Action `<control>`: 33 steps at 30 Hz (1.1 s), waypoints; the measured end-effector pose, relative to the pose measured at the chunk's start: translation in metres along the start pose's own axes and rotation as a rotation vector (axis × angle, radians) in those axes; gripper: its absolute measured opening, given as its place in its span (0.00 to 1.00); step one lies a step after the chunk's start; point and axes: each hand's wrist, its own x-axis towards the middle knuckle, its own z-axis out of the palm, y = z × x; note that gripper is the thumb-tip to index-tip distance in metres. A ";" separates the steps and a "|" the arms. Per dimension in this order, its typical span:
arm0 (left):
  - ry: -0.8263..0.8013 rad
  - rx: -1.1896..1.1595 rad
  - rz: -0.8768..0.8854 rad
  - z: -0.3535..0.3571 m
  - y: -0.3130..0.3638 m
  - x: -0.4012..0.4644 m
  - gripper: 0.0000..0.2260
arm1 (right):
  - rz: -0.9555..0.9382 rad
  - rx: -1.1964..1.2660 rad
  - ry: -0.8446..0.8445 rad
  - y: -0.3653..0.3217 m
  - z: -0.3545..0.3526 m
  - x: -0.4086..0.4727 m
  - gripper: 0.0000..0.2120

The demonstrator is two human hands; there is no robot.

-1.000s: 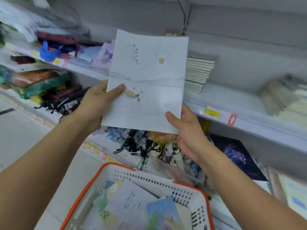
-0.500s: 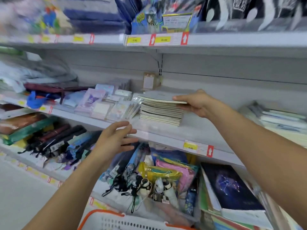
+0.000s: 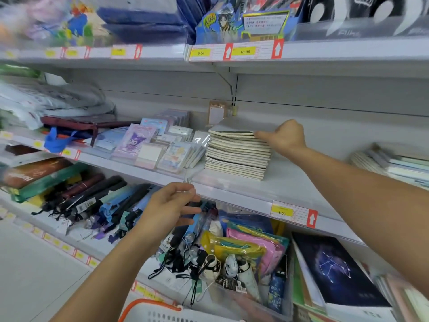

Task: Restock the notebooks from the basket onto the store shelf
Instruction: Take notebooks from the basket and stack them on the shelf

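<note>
A stack of cream-edged notebooks [image 3: 236,156] lies on the white middle shelf [image 3: 250,194]. The grey-covered notebook [image 3: 232,128] lies on top of that stack. My right hand [image 3: 285,137] reaches over the shelf and pinches the right edge of this top notebook, its fingers curled. My left hand [image 3: 171,208] hovers in front of the shelf's front rail with relaxed, spread fingers and holds nothing. Only the orange rim of the white basket [image 3: 148,307] shows at the bottom edge; what lies in it is out of view.
Small packed notepads [image 3: 148,145] crowd the shelf left of the stack. More notebooks [image 3: 390,163] lie at the right. Folded umbrellas [image 3: 97,201] and pouches [image 3: 250,247] fill the shelf below, with a dark constellation notebook [image 3: 334,268] beside them. An upper shelf [image 3: 325,49] overhangs.
One second ago both hands held the grey notebook above the basket. It now lies on the stack, my right hand still at its edge; my left hand has let go and dropped away.
</note>
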 end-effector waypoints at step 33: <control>-0.068 0.174 -0.121 -0.023 -0.023 -0.022 0.06 | -0.153 -0.223 -0.165 0.006 0.026 0.009 0.20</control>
